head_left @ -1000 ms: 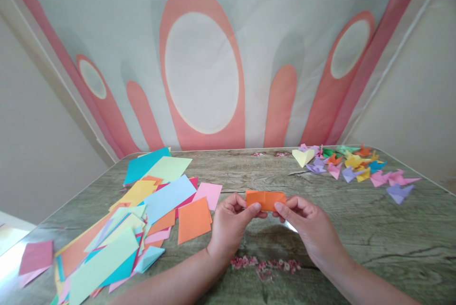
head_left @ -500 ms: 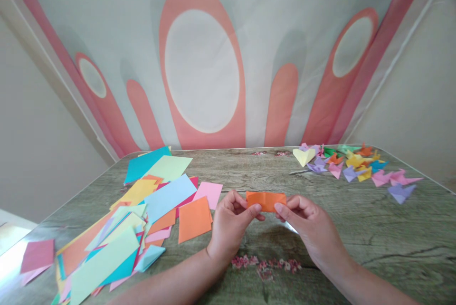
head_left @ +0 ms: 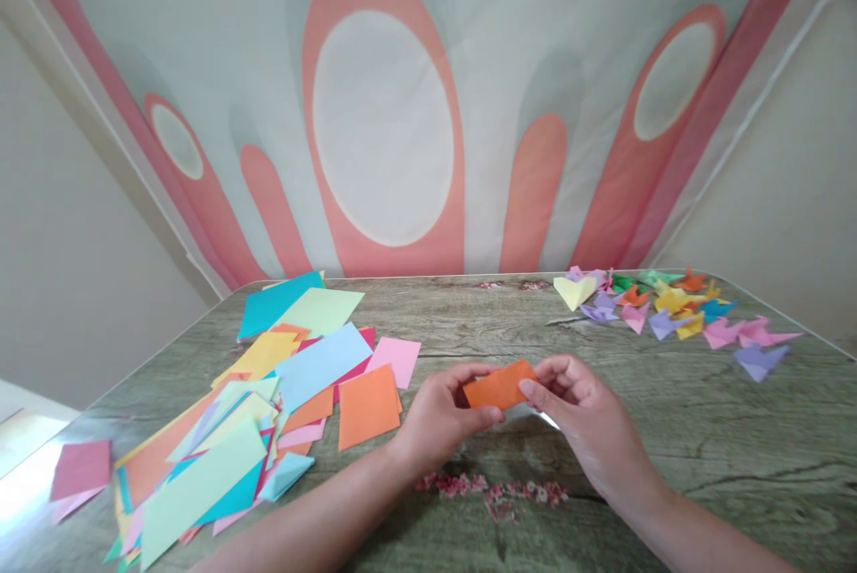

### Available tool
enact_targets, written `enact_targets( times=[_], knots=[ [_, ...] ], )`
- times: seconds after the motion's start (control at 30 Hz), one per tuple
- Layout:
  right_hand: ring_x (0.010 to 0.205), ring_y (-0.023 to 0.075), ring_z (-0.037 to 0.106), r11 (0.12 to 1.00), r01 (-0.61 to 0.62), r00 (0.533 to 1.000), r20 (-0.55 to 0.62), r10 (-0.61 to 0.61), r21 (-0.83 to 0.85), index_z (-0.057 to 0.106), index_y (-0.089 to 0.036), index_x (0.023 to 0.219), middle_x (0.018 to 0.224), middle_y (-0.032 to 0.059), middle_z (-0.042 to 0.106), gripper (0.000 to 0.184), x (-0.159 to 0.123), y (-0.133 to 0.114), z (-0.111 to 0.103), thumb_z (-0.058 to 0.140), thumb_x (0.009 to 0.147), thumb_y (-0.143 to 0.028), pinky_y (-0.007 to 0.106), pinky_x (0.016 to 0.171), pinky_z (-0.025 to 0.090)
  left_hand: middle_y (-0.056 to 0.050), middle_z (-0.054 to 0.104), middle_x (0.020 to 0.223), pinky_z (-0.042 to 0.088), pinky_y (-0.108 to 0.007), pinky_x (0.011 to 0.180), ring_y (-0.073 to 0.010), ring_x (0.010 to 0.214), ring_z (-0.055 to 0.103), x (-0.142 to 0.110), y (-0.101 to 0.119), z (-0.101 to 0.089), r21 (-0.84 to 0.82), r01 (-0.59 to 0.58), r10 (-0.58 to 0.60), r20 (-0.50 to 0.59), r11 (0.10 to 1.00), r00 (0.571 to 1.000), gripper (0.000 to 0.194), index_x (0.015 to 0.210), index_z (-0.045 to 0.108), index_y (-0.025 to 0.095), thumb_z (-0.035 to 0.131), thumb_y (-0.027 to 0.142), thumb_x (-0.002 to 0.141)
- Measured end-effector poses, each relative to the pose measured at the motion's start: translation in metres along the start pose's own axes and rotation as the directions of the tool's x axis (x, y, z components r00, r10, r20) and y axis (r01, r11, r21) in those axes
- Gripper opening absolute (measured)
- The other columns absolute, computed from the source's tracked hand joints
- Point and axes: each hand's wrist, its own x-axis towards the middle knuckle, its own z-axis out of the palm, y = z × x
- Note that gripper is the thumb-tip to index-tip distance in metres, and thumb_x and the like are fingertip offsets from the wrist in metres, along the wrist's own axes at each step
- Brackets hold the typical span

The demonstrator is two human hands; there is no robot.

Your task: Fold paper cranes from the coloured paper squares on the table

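A small folded orange paper (head_left: 499,385), shaped like a narrow rectangle, is held above the table between both hands. My left hand (head_left: 445,412) is closed around its left end, thumb below and fingers along the top edge. My right hand (head_left: 576,399) pinches its right end between thumb and fingers. The paper tilts, its right end higher than its left. Just left of my left hand lies a flat orange sheet (head_left: 369,408).
Loose coloured paper sheets (head_left: 207,484) spread over the left side of the wood-patterned table (head_left: 676,466). Several folded paper figures (head_left: 669,301) sit at the back right, with a pale yellow paper heart (head_left: 574,292) beside them. A printed backdrop (head_left: 381,127) hangs behind.
The orange paper has gone from level to tilted, right end up. My left hand's fingers have moved over its top edge, and the thumb has slid to its lower edge.
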Motion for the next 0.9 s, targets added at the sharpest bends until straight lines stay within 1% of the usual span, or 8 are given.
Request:
enact_targets(
  times=[0.1,0.2,0.27,0.4,0.53,0.6,0.7,0.9],
  knots=[
    [0.071,0.0151,0.059,0.999,0.028,0.998,0.051,-0.026,-0.039,0.056,-0.02,0.09,0.078,0.0003,0.063,0.025,0.0,0.0,0.0,0.068,0.08,-0.039,0.026,0.065,0.046,-0.003,0.066,0.083,0.048,-0.021,0.06,-0.0161,0.072,0.065,-0.001,0.001,0.0,0.1,0.027,-0.033,0.059,0.995,0.998,0.031,0.096,0.067,0.015,0.077,0.027,0.069],
    [0.073,0.0165,0.062,0.996,0.042,0.993,0.112,-0.032,-0.084,0.056,-0.021,0.094,0.08,0.0011,0.065,0.023,-0.001,0.002,0.001,0.066,0.082,-0.038,0.028,0.067,0.048,-0.006,0.067,0.088,0.047,-0.021,0.048,-0.017,0.065,0.068,-0.004,0.001,0.004,0.074,0.073,-0.082,0.129,0.995,0.988,0.034,0.099,0.062,0.015,0.064,0.044,0.08],
    [0.072,0.017,0.064,0.996,0.036,0.991,0.133,-0.025,-0.082,0.055,-0.021,0.097,0.079,0.0008,0.065,0.024,-0.003,0.004,0.003,0.065,0.083,-0.038,0.029,0.067,0.05,-0.008,0.068,0.09,0.042,-0.018,0.041,-0.0151,0.057,0.067,-0.005,0.0,0.006,0.082,0.091,-0.103,0.144,0.992,0.984,0.038,0.097,0.06,0.015,0.057,0.05,0.083],
    [0.067,0.0165,0.065,0.999,0.009,0.988,0.151,-0.003,-0.04,0.052,-0.022,0.105,0.08,0.0002,0.064,0.031,-0.004,0.006,0.005,0.064,0.084,-0.041,0.029,0.065,0.052,-0.008,0.071,0.084,0.036,-0.015,0.038,-0.0116,0.051,0.064,-0.004,-0.001,0.008,0.137,0.079,-0.096,0.121,0.987,0.988,0.038,0.087,0.061,0.015,0.051,0.051,0.087],
    [0.07,0.015,0.064,1.0,-0.029,0.983,0.182,0.03,-0.005,0.051,-0.022,0.109,0.09,0.0022,0.065,0.036,-0.002,0.002,0.004,0.064,0.083,-0.044,0.023,0.055,0.047,-0.008,0.071,0.082,0.037,-0.016,0.039,-0.0123,0.051,0.065,-0.002,-0.002,0.007,0.085,0.084,-0.091,0.092,0.993,0.992,0.038,0.087,0.06,0.014,0.051,0.051,0.086],
    [0.068,0.0143,0.061,0.998,-0.062,0.974,0.215,0.065,-0.018,0.054,-0.02,0.105,0.085,0.0016,0.066,0.035,-0.001,-0.001,0.003,0.063,0.083,-0.047,0.022,0.051,0.043,-0.009,0.071,0.083,0.037,-0.016,0.04,-0.0128,0.052,0.065,-0.001,-0.002,0.006,0.043,0.086,-0.089,0.085,0.995,0.992,0.04,0.09,0.06,0.014,0.05,0.052,0.087],
    [0.059,0.0124,0.054,0.994,-0.092,0.955,0.278,0.103,-0.053,0.059,-0.018,0.092,0.072,0.0,0.065,0.034,0.0,-0.004,0.001,0.059,0.085,-0.051,0.022,0.051,0.041,-0.01,0.071,0.085,0.038,-0.017,0.041,-0.0126,0.053,0.065,0.0,-0.001,0.005,0.01,0.077,-0.077,0.111,0.997,0.991,0.042,0.089,0.059,0.013,0.048,0.053,0.088],
    [0.057,0.0119,0.052,0.992,-0.11,0.948,0.293,0.124,-0.063,0.06,-0.018,0.082,0.07,0.0003,0.066,0.035,-0.001,-0.002,0.002,0.059,0.084,-0.053,0.023,0.052,0.04,-0.009,0.071,0.085,0.037,-0.017,0.041,-0.012,0.052,0.065,-0.002,-0.001,0.008,0.033,0.063,-0.066,0.095,0.997,0.993,0.041,0.085,0.057,0.014,0.05,0.054,0.086]
  ],
)
